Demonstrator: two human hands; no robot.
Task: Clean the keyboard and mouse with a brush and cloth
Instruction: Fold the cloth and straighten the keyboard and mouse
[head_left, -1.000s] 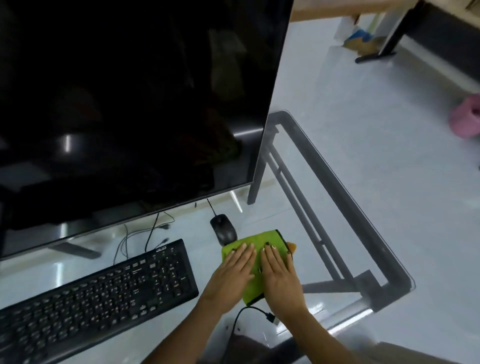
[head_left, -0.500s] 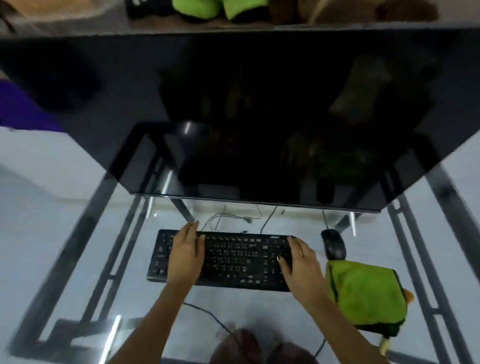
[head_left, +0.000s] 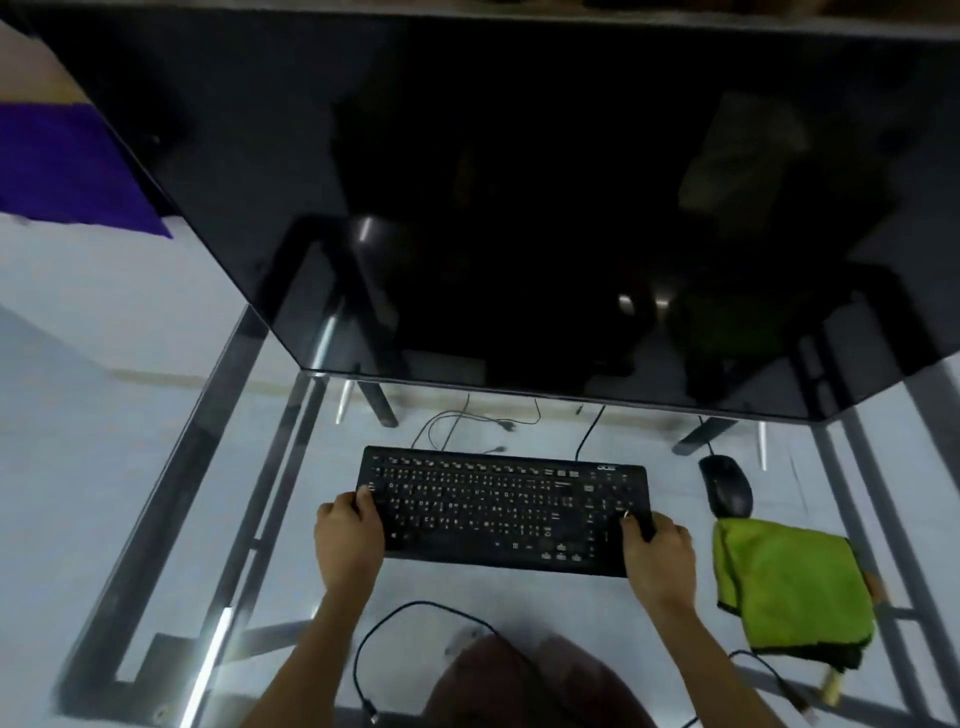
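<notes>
A black keyboard (head_left: 498, 506) lies flat on the glass desk (head_left: 156, 467) in front of the monitor. My left hand (head_left: 349, 540) grips its left end and my right hand (head_left: 657, 553) grips its right end. A black mouse (head_left: 725, 486) sits to the right of the keyboard. Just in front of the mouse lies a folded green cloth (head_left: 789, 582). A pale wooden handle (head_left: 832, 691), possibly the brush, pokes out from under the cloth; the rest of it is hidden.
A large dark monitor (head_left: 519, 208) looms over the back of the desk on angled feet. Loose cables (head_left: 467, 421) lie behind the keyboard, and a black cable (head_left: 395, 623) loops near the front edge. The desk's metal frame shows through the glass.
Both hands left the green cloth, passed onto the keyboard's keys, and now grip its two ends. My view swung left from the cloth to centre on the keyboard.
</notes>
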